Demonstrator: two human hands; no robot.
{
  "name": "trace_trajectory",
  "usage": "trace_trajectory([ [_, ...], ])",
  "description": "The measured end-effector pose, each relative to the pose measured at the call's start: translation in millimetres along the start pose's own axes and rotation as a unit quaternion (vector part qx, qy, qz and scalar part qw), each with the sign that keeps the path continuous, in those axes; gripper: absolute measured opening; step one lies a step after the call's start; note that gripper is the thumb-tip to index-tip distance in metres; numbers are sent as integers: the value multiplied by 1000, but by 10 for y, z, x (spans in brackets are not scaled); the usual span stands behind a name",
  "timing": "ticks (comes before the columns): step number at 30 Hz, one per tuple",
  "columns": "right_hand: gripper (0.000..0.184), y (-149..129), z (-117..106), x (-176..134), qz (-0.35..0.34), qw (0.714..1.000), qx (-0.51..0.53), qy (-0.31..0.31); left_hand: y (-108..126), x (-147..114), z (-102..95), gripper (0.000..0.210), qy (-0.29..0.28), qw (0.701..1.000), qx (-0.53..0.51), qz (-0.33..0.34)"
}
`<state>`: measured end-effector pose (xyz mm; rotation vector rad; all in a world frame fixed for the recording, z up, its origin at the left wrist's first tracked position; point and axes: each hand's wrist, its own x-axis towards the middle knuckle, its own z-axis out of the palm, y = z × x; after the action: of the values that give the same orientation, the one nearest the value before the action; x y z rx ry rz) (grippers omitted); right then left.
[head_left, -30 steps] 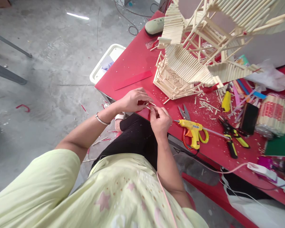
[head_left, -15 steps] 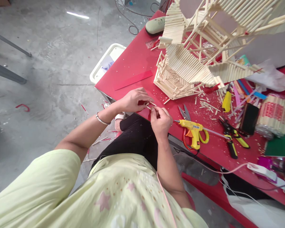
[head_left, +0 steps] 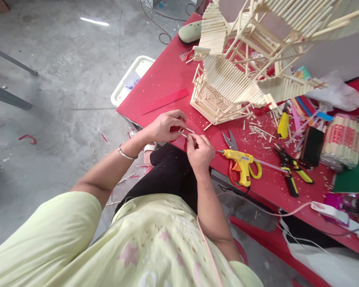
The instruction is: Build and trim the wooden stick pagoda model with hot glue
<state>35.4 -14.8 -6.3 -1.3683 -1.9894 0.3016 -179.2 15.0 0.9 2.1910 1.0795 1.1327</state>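
Note:
Between my two hands, at the near edge of the red table (head_left: 164,85), are short thin wooden sticks (head_left: 188,130) that seem joined into a small piece. My left hand (head_left: 167,125) pinches the left end with thumb and fingertips. My right hand (head_left: 200,149) has its fingers closed on the other end. Just beyond stands a model building made of wooden sticks (head_left: 233,79), with slatted roofs. A yellow glue gun (head_left: 241,161) lies to the right of my right hand, over a pair of scissors (head_left: 231,141).
Pliers (head_left: 288,165), a dark box (head_left: 312,146) and a wrapped bundle of sticks (head_left: 342,139) lie on the right. Cut stick pieces (head_left: 261,130) are scattered by the model. A red strip (head_left: 164,101) lies left. A pink cord (head_left: 275,214) crosses the front edge.
Both hands stay at the same spot with the sticks, and the left fingers have spread a little. The whole view has shifted slightly.

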Motion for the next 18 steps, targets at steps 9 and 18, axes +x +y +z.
trace_trajectory([
  [9, 33, -28, 0, 13, -3, 1000, -10, 5, 16, -9, -4, 10, 3, 1000, -7, -13],
  [18, 31, -35, -5, 14, 7, 1000, -10, -9, 14, -5, 2, 11, 4, 1000, -6, -16],
])
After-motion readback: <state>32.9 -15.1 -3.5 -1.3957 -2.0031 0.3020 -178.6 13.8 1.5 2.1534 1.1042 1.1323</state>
